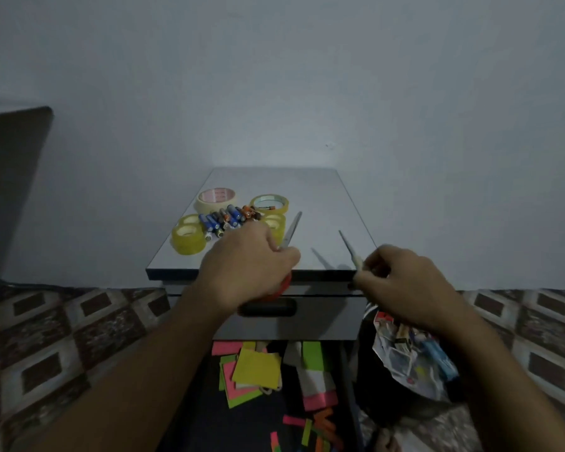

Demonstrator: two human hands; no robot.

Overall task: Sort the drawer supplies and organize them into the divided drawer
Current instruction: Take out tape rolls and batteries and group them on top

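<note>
On a small grey cabinet top (323, 203) lie several tape rolls (188, 236) and a heap of batteries (230, 218). My left hand (245, 265) grips red-handled scissors (291, 234) at the front edge, blades pointing away. My right hand (402, 282) holds a second pair of scissors (349, 247) just above the front right corner, blade tip raised. Below, an open drawer (274, 386) holds coloured sticky notes (255, 370) and small paper strips.
A closed drawer front with a black handle (268, 308) sits under the top. A dark bag (411, 357) with mixed supplies stands to the right of the drawer. Patterned floor lies on both sides, and a plain wall is behind.
</note>
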